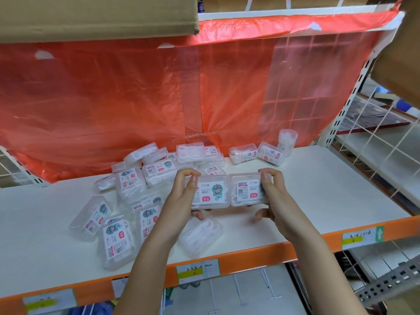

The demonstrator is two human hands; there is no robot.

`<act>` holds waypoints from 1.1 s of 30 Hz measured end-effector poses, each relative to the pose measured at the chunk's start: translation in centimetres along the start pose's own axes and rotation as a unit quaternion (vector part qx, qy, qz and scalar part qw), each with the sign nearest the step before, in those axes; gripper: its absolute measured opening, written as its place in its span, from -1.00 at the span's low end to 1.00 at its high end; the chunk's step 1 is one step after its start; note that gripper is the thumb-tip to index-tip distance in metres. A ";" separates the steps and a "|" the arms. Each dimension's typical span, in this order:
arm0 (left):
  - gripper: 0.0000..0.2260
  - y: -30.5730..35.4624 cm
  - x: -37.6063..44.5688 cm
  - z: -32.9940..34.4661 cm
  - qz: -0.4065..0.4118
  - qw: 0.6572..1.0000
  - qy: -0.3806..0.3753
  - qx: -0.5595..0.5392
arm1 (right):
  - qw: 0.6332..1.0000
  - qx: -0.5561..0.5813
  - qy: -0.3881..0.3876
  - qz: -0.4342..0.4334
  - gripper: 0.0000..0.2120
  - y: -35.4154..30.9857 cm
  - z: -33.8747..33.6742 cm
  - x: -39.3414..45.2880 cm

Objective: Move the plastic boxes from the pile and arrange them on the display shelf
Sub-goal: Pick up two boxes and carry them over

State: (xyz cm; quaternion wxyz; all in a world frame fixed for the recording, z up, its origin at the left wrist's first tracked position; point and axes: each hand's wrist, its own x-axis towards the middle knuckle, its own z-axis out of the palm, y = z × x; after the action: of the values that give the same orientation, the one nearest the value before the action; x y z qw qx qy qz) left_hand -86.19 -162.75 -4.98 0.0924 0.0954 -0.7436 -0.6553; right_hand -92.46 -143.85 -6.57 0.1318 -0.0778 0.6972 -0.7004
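Holding two clear plastic boxes side by side, you keep them just above the white shelf board point(318, 178), near its middle and a little forward of the back. Your left hand point(179, 201) grips the left box point(210, 193): the fingers curl over its far top edge and the thumb shows under its near edge, so the hand is clamped around the box from the left side. Your right hand point(272, 201) grips the right box point(246, 189) the same way, fingers hooked over the top corner and thumb tucked below. The two boxes touch along their inner edges, labels facing you, and the print on them reads upside down.

To the left and behind your hands lies the pile of boxes point(136, 189), a loose scatter of the same clear boxes with white labels, some flat, some tilted and overlapping. One box point(201, 235) lies flat just below your left wrist, near the front edge. At the back right, three small clear round containers point(270, 153) sit close together, well apart from the pile; two lie on their sides and one stands upright.

The shelf has an orange front strip point(261, 253) carrying handwritten price tags point(197, 269). A translucent red plastic sheet point(159, 94) hangs behind the shelf, and a brown cardboard box point(97, 14) sits at the upper left.
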 end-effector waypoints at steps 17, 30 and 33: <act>-0.42 -1.1 0.7 -1.2 0.019 0.994 -0.093 -0.047 | 0.993 0.044 -0.108 -0.035 -0.27 0.4 -2.9 0.1; -0.48 -1.9 1.5 -1.5 0.016 0.993 -0.058 -0.104 | 0.990 0.081 -0.092 -0.073 -0.26 0.6 -2.8 0.3; -0.59 -1.9 1.9 -1.6 -0.002 0.986 -0.045 -0.160 | 0.982 0.154 -0.081 -0.073 -0.19 0.7 -2.5 0.8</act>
State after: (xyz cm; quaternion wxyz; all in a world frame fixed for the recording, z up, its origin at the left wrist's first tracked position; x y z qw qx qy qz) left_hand -87.56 -164.97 -6.65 0.0719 0.0511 -0.6326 -0.7694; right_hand -93.87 -141.65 -7.41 0.1461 -0.1637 0.5604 -0.7987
